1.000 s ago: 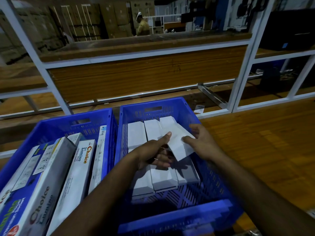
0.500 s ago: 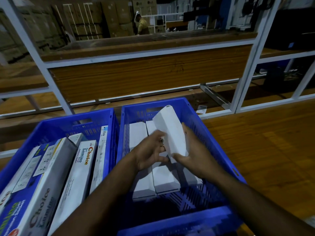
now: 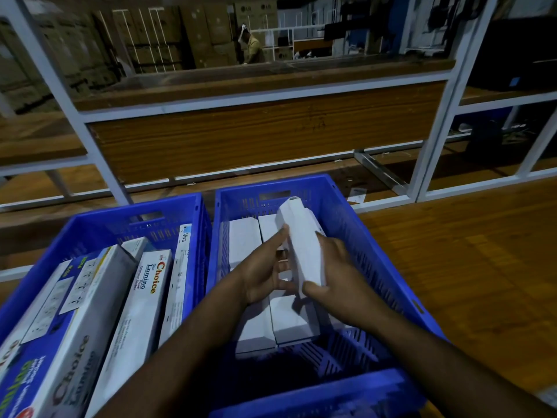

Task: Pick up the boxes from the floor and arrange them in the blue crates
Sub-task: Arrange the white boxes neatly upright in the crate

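Both hands hold a white box (image 3: 303, 251) tilted on end over the right blue crate (image 3: 358, 236): right hand (image 3: 337, 276) gripping its lower end, left hand (image 3: 265, 276) steadying its side; beyond, wooden floor (image 3: 467, 267), white shelving frame (image 3: 434, 131), stacked cartons (image 3: 180, 37)

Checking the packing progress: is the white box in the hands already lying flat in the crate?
No, both hands hold the white box tilted above the packed boxes.
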The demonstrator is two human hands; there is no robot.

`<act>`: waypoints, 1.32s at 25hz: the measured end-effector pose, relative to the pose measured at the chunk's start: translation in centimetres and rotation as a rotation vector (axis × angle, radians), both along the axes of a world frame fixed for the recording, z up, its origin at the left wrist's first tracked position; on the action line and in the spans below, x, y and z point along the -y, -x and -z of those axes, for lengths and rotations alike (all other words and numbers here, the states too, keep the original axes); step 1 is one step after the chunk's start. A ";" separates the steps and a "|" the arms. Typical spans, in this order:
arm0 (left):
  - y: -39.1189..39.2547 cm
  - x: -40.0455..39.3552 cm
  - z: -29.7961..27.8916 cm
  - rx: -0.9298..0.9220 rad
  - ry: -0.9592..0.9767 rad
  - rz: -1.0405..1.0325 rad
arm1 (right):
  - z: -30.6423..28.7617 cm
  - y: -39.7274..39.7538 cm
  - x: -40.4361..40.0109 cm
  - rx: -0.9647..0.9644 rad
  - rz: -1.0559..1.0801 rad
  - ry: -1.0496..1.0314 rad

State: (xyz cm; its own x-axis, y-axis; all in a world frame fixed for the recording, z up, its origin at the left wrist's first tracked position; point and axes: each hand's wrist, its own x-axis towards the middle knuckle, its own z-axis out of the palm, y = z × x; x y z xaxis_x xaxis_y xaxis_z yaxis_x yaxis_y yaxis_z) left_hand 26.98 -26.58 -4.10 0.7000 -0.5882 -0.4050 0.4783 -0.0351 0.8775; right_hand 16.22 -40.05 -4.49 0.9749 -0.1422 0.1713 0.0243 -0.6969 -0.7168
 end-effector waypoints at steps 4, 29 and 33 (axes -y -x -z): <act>0.6 -0.2 -0.4 0.032 -0.060 0.053 | 0.8 -0.6 2.5 -0.153 0.253 -0.128; 0.0 -2.4 2.6 0.937 -1.328 0.792 | 3.5 -2.2 2.7 -0.887 0.024 0.381; 1.3 -2.4 4.9 1.069 -1.555 0.882 | 4.2 -1.7 0.2 -0.736 -0.142 0.872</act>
